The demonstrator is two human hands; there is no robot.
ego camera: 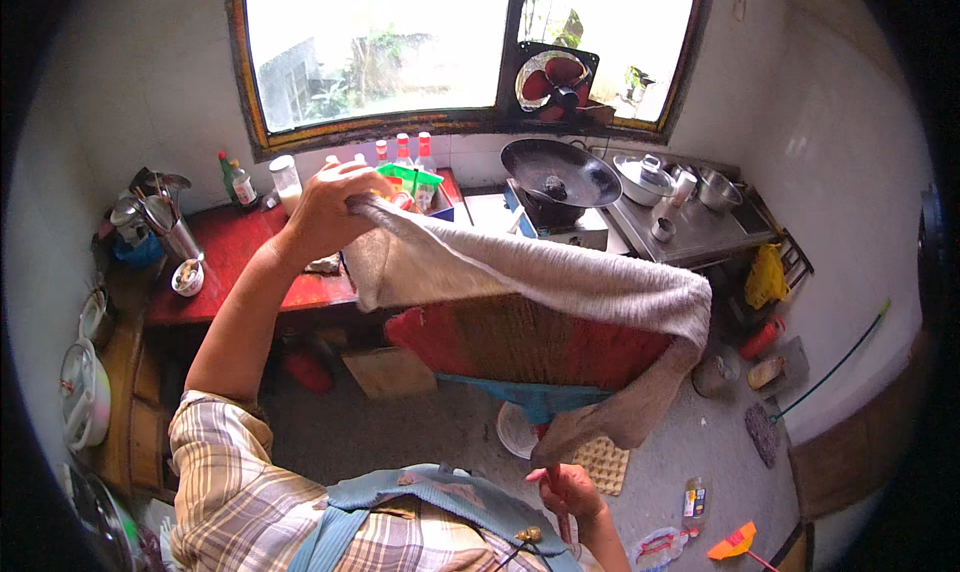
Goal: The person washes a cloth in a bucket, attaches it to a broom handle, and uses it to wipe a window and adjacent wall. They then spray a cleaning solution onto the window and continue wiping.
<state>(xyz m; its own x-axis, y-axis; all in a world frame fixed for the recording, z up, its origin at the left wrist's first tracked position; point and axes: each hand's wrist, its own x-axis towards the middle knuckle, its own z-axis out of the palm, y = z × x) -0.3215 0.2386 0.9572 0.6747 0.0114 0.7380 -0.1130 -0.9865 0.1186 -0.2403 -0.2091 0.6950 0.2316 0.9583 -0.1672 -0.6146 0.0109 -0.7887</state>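
Note:
My left hand (pixel 326 208) is raised over the red table and grips one end of a grey-white cloth (pixel 585 272). From there the cloth stretches right across the bristles of an upturned broom (pixel 517 339) and folds down towards the broom's handle. The bristles are red and brown, with a blue band (pixel 532 395) beneath them. Lower down, near my waist, my right hand (pixel 574 493) is closed around the reddish handle. A loose part of the cloth hangs just above that hand; whether the fingers touch it, I cannot tell.
Beyond the cloth, a black wok (pixel 562 174) sits on a gas stove (pixel 577 230). Bottles and a utensil holder (pixel 180 238) stand on the red table (pixel 232 249). On the floor are an egg tray (pixel 602 467), a plastic bottle (pixel 694 497) and an orange dustpan-like object (pixel 733 540).

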